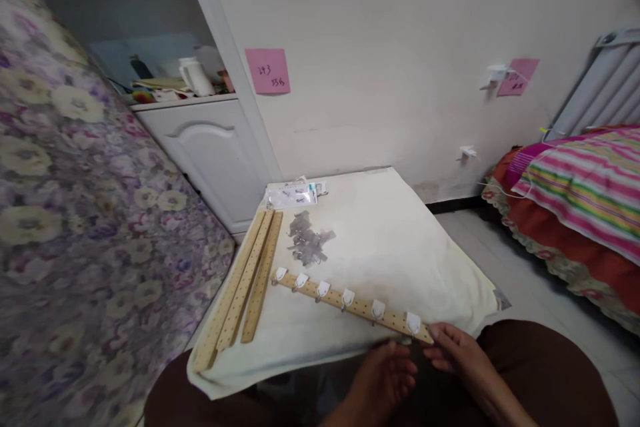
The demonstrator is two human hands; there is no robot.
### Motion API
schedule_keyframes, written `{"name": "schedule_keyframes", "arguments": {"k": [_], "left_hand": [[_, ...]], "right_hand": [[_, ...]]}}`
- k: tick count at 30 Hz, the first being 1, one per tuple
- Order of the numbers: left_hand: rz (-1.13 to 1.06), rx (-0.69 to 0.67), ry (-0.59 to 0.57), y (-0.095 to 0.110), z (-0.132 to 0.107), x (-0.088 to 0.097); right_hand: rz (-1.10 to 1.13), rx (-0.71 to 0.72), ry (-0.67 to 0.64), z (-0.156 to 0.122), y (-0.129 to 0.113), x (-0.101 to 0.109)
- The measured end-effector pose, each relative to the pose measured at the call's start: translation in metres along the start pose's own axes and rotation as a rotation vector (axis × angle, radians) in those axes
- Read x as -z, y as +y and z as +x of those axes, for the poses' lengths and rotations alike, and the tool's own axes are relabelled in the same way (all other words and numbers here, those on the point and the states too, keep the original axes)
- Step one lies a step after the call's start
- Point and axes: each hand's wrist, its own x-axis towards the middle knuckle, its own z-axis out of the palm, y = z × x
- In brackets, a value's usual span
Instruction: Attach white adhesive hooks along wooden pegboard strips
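A narrow wooden strip (360, 305) with rows of small holes lies slantwise near the table's front edge. Several white adhesive hooks (349, 297) with metal loops sit spaced along it. My right hand (453, 347) pinches the strip's right end between thumb and fingers. Just below that end is my left hand (385, 373), its fingers loosely curled and apart, with nothing visible in them. Behind the strip lies a pile of grey, see-through pieces (306, 240) with small metal hooks among them. More perforated wooden strips (261, 280) lie side by side along the table's left side.
A cream cloth covers the table (380, 227). Clear packaging (291, 195) lies at its back left corner. A floral curtain (100, 213) hangs at left, beside a white cabinet (200, 153). The wall stands behind; a bed (585, 200) is at right.
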Motion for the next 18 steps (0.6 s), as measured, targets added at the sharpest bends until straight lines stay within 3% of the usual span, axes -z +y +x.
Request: {"name": "schedule_keyframes", "arguments": {"k": [7,15,18], "left_hand": [[0.023,0.02,0.021,0.004,-0.007,0.015],[0.087,0.004,-0.034,0.01,-0.014,0.045],[0.102,-0.029,-0.046,0.011,-0.017,0.057]], "right_hand": [[0.175,0.007,0.077,-0.001,0.009,-0.009],[0.277,-0.074,-0.164,-0.022,-0.002,-0.011],[0.285,-0.068,-0.197,-0.027,-0.003,-0.012]]}}
